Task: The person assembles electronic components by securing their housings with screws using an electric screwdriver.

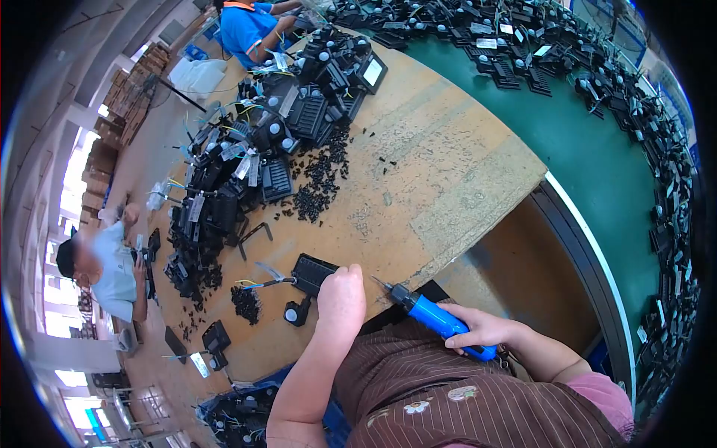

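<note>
A black finned lamp housing (312, 273) lies on the wooden table, with coloured wires at its left end and a round sensor (294, 313) below it. My left hand (343, 297) is closed at the housing's right end; what its fingers pinch, if anything, is hidden. Near the table's front edge, my right hand (478, 329) is wrapped round a blue electric screwdriver (439, 315). The screwdriver's bit points up and left, apart from the housing. A small pile of black screws (246, 304) sits left of the lamp.
Many black lamps (306, 116) are heaped on the table (478, 164), beside loose black screws (320, 183). More line the green conveyor (597, 179) at right. A blue crate (261, 384) stands below. One person in blue (246, 33) is at top, another in white (116, 269) at left.
</note>
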A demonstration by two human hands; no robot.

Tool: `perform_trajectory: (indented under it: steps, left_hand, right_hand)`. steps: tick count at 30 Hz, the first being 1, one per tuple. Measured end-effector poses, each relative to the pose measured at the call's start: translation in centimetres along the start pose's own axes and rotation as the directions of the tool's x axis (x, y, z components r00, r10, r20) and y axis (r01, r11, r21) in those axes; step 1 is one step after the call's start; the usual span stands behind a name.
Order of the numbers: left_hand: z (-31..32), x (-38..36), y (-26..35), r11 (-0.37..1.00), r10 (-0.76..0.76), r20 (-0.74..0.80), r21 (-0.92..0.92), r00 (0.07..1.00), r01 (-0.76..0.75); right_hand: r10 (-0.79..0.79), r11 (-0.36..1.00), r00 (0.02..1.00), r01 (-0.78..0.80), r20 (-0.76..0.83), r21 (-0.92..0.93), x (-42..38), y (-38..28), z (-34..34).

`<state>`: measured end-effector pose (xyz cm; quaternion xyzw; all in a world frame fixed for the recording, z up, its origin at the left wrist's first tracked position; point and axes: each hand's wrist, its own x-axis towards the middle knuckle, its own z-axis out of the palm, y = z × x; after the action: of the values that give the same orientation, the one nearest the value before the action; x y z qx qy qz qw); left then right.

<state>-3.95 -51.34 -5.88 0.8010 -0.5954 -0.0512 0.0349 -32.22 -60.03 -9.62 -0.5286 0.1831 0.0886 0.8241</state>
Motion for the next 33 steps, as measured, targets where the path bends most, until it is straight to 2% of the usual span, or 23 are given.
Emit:
perform_trajectory:
  steps: [4,10,13,16,22,30,31,33]
  left_hand:
    - [0.1,0.1,-0.5,0.997,0.042,-0.017,-0.064,0.999,-0.043]
    - [0.1,0.3,-0.5,0.994,-0.02,0.012,-0.111,1.0,0.021]
    - [-0.2,-0.2,-1.1,0.953,-0.095,-0.07,-0.293,0.993,0.07]
    - [0.3,-0.9,-1.1,0.953,-0.089,-0.116,-0.299,0.989,0.051]
    - [0.0,-0.8,-0.3,0.991,-0.012,-0.086,-0.134,0.996,0.0]
    - [-0.8,0.7,-0.5,0.979,0.178,0.116,0.077,0.977,-0.187]
    - [-0.8,0.8,-0.7,0.975,0.194,0.145,0.083,0.97,-0.208]
    - [-0.7,1.0,-1.5,0.974,0.18,0.035,-0.143,0.983,-0.174]
  right_hand:
    - [0.01,1.0,1.0,-0.01,-0.009,-0.012,0.0,0.3,-0.1]
    - [0.033,0.999,0.999,-0.034,-0.008,-0.028,0.1,0.1,0.0]
    - [0.035,0.999,0.999,-0.034,0.01,-0.038,0.0,-0.7,0.2]
    - [0.037,0.998,0.999,-0.037,0.007,-0.05,0.2,-0.2,0.4]
    - [0.037,0.998,0.999,-0.037,0.001,-0.051,0.3,-0.1,0.7]
    - [0.029,0.998,0.999,-0.031,-0.028,-0.05,0.2,0.1,0.7]
    - [0.018,0.999,0.999,-0.019,-0.03,-0.032,0.2,0.3,0.7]
    - [0.012,1.0,1.0,-0.013,-0.023,-0.027,0.1,0.1,0.7]
